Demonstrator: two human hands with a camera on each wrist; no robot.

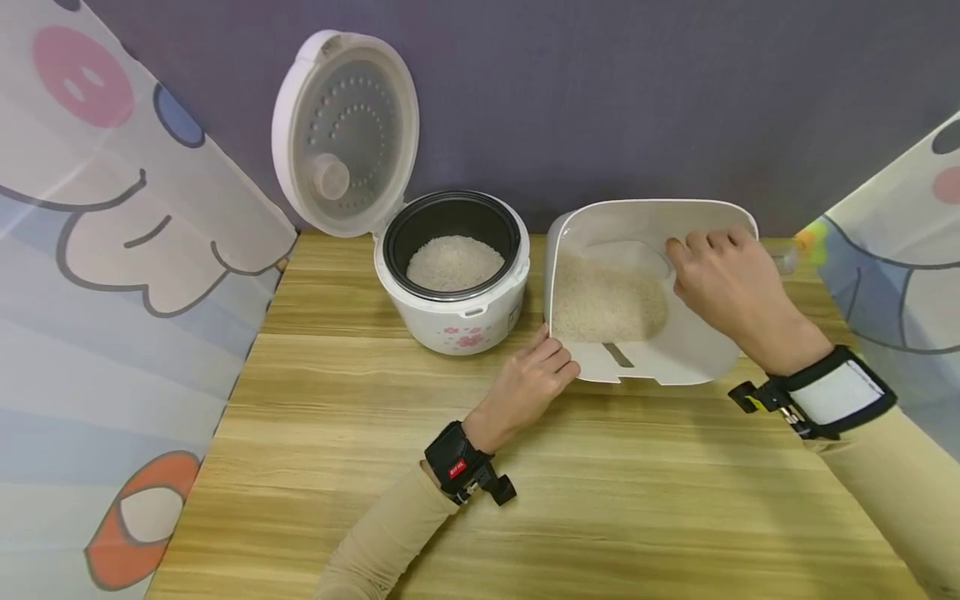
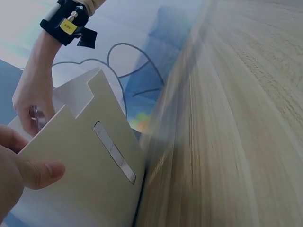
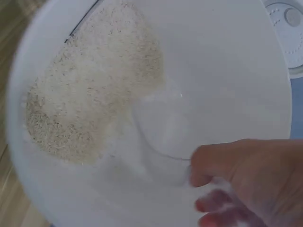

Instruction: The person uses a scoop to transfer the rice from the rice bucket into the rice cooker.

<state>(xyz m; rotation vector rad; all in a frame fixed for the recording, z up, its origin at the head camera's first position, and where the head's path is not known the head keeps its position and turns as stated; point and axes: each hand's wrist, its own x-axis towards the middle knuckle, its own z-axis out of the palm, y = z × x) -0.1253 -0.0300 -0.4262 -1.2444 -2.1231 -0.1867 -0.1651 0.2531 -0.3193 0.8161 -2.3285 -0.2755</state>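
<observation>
A white rice bin (image 1: 693, 354) stands at the right with its top off. Pale rice (image 1: 611, 300) lies heaped along its left side. My left hand (image 1: 531, 375) grips the bin's front left rim; in the left wrist view its thumb (image 2: 47, 172) lies along the outer wall. Inside the bin, my right hand (image 1: 720, 275) pinches a clear cup (image 3: 160, 152), whose faint curved rim shows beside the rice. The fingers partly hide the cup. Left of the bin stands a white rice cooker (image 1: 480, 325), its black inner pot (image 1: 420, 237) holding white rice (image 1: 456, 265).
The cooker's hinged lid (image 1: 352, 125) is raised, leaning to the back left. Patterned cloth (image 1: 112, 208) hangs along both sides, and a dark grey wall (image 1: 562, 100) closes off the back. All stands on a wood-grain table (image 1: 585, 508).
</observation>
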